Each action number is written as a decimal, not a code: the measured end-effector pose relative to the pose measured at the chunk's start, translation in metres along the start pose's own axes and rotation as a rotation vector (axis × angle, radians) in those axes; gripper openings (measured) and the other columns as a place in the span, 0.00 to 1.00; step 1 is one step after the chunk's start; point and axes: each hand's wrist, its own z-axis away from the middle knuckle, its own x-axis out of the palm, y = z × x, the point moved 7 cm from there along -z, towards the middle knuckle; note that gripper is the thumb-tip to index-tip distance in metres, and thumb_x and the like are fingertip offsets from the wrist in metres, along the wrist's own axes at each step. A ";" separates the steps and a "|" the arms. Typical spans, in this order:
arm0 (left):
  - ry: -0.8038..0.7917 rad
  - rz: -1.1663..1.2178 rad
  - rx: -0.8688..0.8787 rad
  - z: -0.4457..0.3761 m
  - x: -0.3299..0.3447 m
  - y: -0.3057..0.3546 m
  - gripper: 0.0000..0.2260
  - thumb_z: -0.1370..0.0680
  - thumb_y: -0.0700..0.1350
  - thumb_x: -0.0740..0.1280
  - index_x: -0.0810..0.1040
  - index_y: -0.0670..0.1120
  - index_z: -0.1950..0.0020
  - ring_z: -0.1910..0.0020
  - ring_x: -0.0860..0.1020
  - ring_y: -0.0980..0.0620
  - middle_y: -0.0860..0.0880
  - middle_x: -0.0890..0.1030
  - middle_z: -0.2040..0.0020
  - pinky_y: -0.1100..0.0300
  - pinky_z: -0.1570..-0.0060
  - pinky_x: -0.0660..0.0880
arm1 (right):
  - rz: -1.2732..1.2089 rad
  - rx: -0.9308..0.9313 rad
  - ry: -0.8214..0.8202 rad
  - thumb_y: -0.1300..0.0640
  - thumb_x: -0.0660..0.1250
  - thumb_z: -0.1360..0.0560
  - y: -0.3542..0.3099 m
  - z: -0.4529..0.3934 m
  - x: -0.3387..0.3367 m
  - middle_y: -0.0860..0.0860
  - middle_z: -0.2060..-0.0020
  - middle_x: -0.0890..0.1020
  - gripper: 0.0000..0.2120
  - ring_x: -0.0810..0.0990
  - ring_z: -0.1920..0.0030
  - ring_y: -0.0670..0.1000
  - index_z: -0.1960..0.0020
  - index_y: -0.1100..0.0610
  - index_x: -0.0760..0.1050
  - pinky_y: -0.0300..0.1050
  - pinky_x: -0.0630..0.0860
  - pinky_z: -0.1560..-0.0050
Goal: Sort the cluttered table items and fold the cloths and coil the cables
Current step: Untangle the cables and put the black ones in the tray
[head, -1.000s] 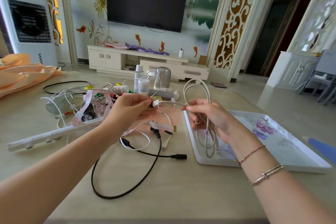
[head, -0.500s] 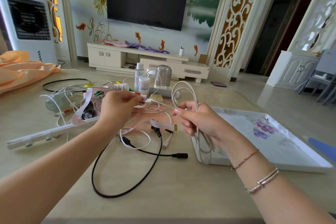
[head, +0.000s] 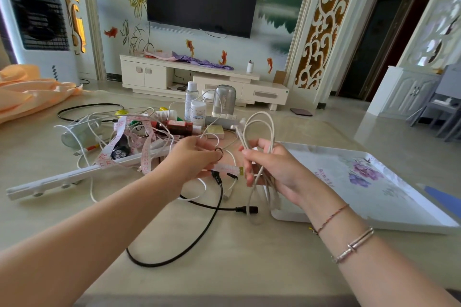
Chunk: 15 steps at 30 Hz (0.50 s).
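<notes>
1. A coiled cable is held in the right hand, above the bench.
2. A tray is set on the bench to the right of the right hand, partly under it.
3. A small ring is pinched by the left hand, just left of the right hand.
4. A loose cable is laid on the bench below and before both hands.
5. A long rail is laid left of the left hand, with a measuring tape draped over it.
6. Bottles are stood behind the hands.
7. A cloth is heaped far left, behind the rail.
</notes>
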 end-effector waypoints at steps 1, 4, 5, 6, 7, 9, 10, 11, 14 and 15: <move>-0.056 0.085 -0.077 0.003 0.006 -0.005 0.04 0.25 0.39 0.70 0.77 0.42 0.51 0.66 0.77 0.53 0.47 0.79 0.64 0.58 0.56 0.79 | 0.020 -0.002 -0.006 0.63 0.63 0.21 0.001 0.000 0.002 0.50 0.74 0.73 0.06 0.71 0.76 0.47 0.44 0.60 0.71 0.39 0.72 0.73; -0.131 0.340 -0.212 0.007 0.015 -0.014 0.02 0.25 0.38 0.70 0.79 0.42 0.53 0.71 0.75 0.55 0.49 0.77 0.69 0.63 0.66 0.77 | 0.000 -0.010 -0.027 0.66 0.64 0.22 0.003 -0.002 0.007 0.49 0.78 0.67 0.09 0.64 0.79 0.46 0.45 0.58 0.68 0.36 0.62 0.77; -0.125 0.374 -0.218 0.007 0.015 -0.015 0.03 0.25 0.38 0.70 0.79 0.43 0.53 0.71 0.76 0.55 0.49 0.78 0.69 0.65 0.68 0.77 | 0.010 -0.018 -0.030 0.67 0.64 0.23 0.002 -0.002 0.009 0.48 0.78 0.67 0.10 0.63 0.80 0.46 0.45 0.58 0.67 0.36 0.61 0.78; -0.120 0.393 -0.214 0.007 0.014 -0.015 0.03 0.25 0.37 0.70 0.79 0.43 0.53 0.69 0.77 0.55 0.48 0.79 0.67 0.65 0.69 0.77 | 0.029 -0.028 -0.026 0.67 0.64 0.23 0.002 -0.003 0.010 0.48 0.79 0.68 0.11 0.63 0.80 0.46 0.45 0.58 0.67 0.36 0.62 0.78; -0.117 0.406 -0.208 0.007 0.012 -0.014 0.04 0.25 0.36 0.70 0.79 0.43 0.54 0.67 0.77 0.55 0.48 0.80 0.65 0.65 0.68 0.77 | 0.041 -0.034 -0.011 0.68 0.64 0.23 0.002 -0.003 0.010 0.48 0.79 0.69 0.11 0.63 0.80 0.46 0.44 0.58 0.67 0.36 0.62 0.78; -0.125 0.428 -0.209 0.007 0.011 -0.013 0.06 0.25 0.35 0.69 0.78 0.46 0.57 0.64 0.77 0.55 0.49 0.80 0.62 0.64 0.63 0.75 | 0.048 -0.025 0.027 0.68 0.64 0.24 0.004 -0.005 0.008 0.49 0.78 0.70 0.13 0.64 0.79 0.46 0.42 0.60 0.67 0.37 0.64 0.77; -0.136 0.441 -0.216 0.007 0.011 -0.012 0.07 0.24 0.35 0.67 0.78 0.47 0.57 0.63 0.77 0.55 0.50 0.80 0.61 0.64 0.62 0.74 | 0.055 -0.020 0.033 0.68 0.64 0.24 0.005 -0.005 0.008 0.49 0.77 0.71 0.14 0.65 0.78 0.46 0.41 0.61 0.66 0.38 0.64 0.76; -0.153 0.449 -0.221 0.007 0.012 -0.011 0.07 0.23 0.36 0.66 0.78 0.48 0.56 0.63 0.77 0.55 0.50 0.81 0.61 0.64 0.61 0.73 | 0.069 -0.020 0.028 0.68 0.64 0.25 0.006 -0.005 0.007 0.49 0.77 0.71 0.15 0.66 0.78 0.46 0.40 0.61 0.66 0.39 0.65 0.75; -0.216 0.427 -0.224 0.008 0.015 -0.010 0.07 0.22 0.38 0.64 0.79 0.49 0.51 0.58 0.78 0.54 0.51 0.82 0.59 0.63 0.58 0.71 | 0.135 -0.050 -0.012 0.66 0.64 0.23 0.005 -0.002 0.011 0.46 0.76 0.74 0.14 0.70 0.76 0.44 0.40 0.59 0.66 0.39 0.67 0.72; -0.227 0.418 -0.231 0.009 0.016 -0.011 0.07 0.22 0.39 0.64 0.79 0.49 0.49 0.57 0.78 0.54 0.51 0.82 0.58 0.63 0.58 0.71 | 0.156 -0.069 -0.016 0.65 0.64 0.23 0.005 -0.001 0.012 0.44 0.76 0.75 0.14 0.71 0.75 0.43 0.40 0.59 0.65 0.39 0.68 0.70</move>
